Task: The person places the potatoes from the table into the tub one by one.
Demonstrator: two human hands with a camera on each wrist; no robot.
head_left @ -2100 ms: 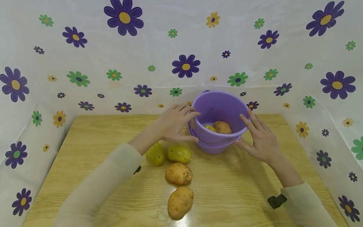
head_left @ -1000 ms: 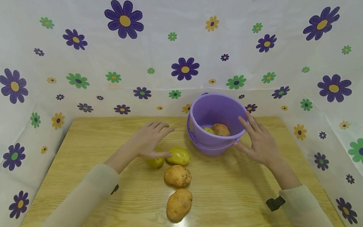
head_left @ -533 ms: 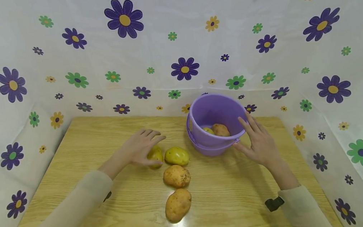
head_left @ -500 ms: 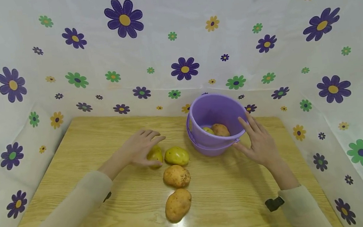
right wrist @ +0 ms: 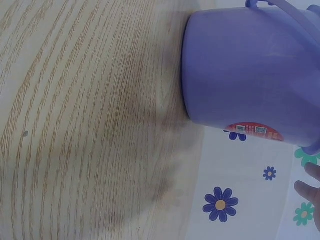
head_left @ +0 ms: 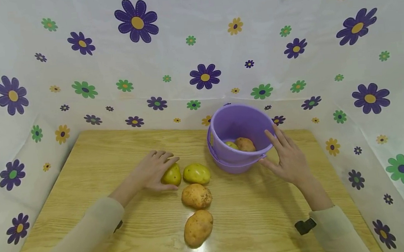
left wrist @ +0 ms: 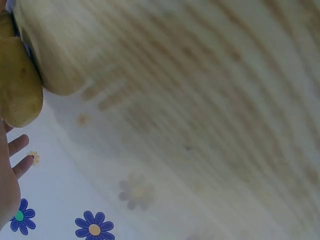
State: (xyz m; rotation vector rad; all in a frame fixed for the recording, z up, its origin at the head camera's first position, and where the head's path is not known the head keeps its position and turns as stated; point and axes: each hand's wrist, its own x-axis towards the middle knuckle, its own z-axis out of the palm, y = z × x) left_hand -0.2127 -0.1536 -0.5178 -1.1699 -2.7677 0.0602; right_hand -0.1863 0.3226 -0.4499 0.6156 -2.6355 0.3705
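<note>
My left hand [head_left: 152, 172] reaches round a yellow-green pear [head_left: 172, 176], fingers along its far side, thumb along its near side. In the left wrist view this pear [left wrist: 20, 82] sits on the table, and two straight fingers show beyond it. My right hand [head_left: 288, 156] has its fingers extended against the right rim of a purple bucket [head_left: 236, 155]. In the bucket lie a potato [head_left: 245, 144] and a partly hidden yellow-green fruit [head_left: 231, 144]. A second pear [head_left: 197, 173] lies just right of the first.
Two potatoes, a nearer one [head_left: 198, 228] and a farther one [head_left: 196, 196], lie in a line below the second pear. A flowered white sheet [head_left: 167, 57] encloses the wooden table [head_left: 117, 149] at the back and sides.
My left hand has left the bucket's left side, moved left and come down around the left pear. My right hand has stayed at the bucket rim.
</note>
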